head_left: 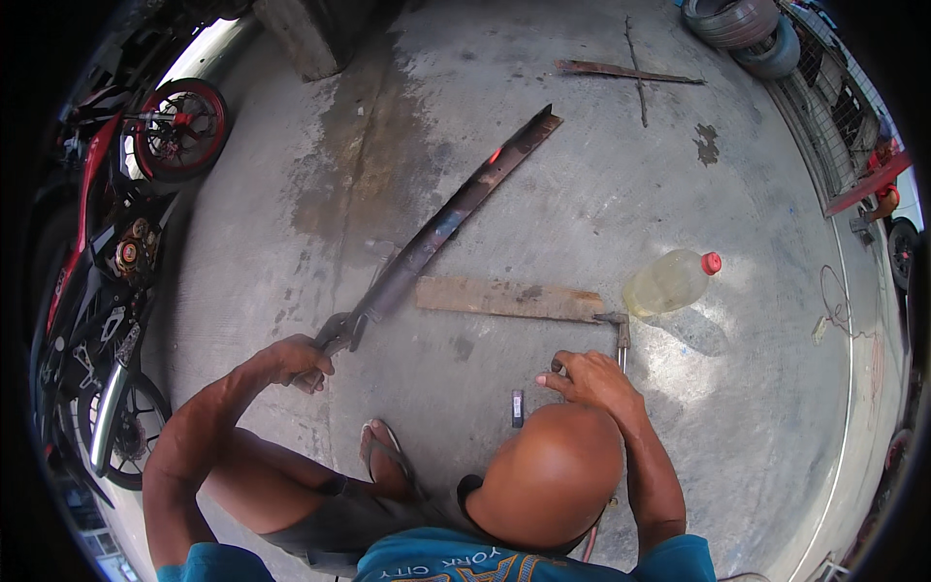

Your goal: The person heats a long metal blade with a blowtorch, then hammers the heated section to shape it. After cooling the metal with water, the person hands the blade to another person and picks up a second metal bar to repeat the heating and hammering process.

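My left hand (303,361) is closed round the handles of dark pliers (336,332). Their jaws clamp the near end of a long rusty angle iron (427,242), which slants away up and to the right. One orange-red spot on the iron glows near its far end. Close to my right knee is my right hand (588,376), its fingers curled; a small dark thing shows between thumb and fingers, too unclear to name. Just beyond that hand, a metal torch (622,335) has its head at the right end of a wooden board (509,298).
A bottle (669,282) with yellowish liquid and a red cap lies right of the board. A small dark block (517,408) is by my knee. Farther off lie a rusty strip (630,71) and a thin rod (635,58). A motorcycle (116,242) stands left, tyres (771,50) far right.
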{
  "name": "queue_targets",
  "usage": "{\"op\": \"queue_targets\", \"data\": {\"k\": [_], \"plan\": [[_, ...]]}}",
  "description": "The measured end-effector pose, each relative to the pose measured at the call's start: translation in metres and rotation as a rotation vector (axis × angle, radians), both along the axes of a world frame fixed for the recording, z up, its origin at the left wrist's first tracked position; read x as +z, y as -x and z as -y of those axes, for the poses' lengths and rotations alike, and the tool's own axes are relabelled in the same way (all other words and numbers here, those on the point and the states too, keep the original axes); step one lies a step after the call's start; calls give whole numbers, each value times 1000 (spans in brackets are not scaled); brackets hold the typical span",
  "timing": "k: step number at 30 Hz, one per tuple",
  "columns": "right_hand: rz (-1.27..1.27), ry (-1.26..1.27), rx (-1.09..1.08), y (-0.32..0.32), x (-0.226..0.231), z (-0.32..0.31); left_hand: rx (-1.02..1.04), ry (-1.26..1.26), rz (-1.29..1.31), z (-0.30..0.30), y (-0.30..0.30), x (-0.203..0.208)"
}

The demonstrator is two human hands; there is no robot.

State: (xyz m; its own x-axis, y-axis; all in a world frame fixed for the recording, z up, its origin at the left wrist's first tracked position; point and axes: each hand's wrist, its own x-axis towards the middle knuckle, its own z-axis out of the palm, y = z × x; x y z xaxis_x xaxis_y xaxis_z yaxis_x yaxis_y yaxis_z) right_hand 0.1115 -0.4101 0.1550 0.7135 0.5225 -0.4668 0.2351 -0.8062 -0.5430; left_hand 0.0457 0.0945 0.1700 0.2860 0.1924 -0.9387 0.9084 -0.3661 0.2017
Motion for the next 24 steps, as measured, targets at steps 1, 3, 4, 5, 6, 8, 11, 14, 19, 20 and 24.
{"op": "queue_targets", "data": {"k": [1, 3, 4, 5, 6, 8, 11, 14, 19, 20, 24], "plan": [[20, 26, 7, -17, 19, -5, -78, 7, -11, -9, -9, -10], [216, 9, 84, -48, 54, -22, -120, 16, -22, -30, -12, -1], [223, 55, 78, -62, 79, -35, -140, 30, -26, -39, -12, -2], [231, 102, 75, -74, 105, -51, -121, 57, 5, -45, -9, -7], [264, 142, 101, -82, 129, -65, -110, 110, 40, -45, -8, -27], [300, 167, 189, -100, 154, -105, -56, 177, 55, -46, 9, -58], [263, 300, 377, -121, 170, -181, -398, 76, 401, -13, 34, -47], [306, 163, 574, -127, 141, -269, -401, -18, 569, -10, 63, -53], [-50, -19, 427, -103, 18, -407, -287, -5, 378, 0, 65, -57], [-219, -1, 311, -92, -1, -428, -243, 51, 405, -3, 63, -57], [-296, 97, 33, -67, -83, -457, 9, 346, 266, -13, 32, -58]]}}
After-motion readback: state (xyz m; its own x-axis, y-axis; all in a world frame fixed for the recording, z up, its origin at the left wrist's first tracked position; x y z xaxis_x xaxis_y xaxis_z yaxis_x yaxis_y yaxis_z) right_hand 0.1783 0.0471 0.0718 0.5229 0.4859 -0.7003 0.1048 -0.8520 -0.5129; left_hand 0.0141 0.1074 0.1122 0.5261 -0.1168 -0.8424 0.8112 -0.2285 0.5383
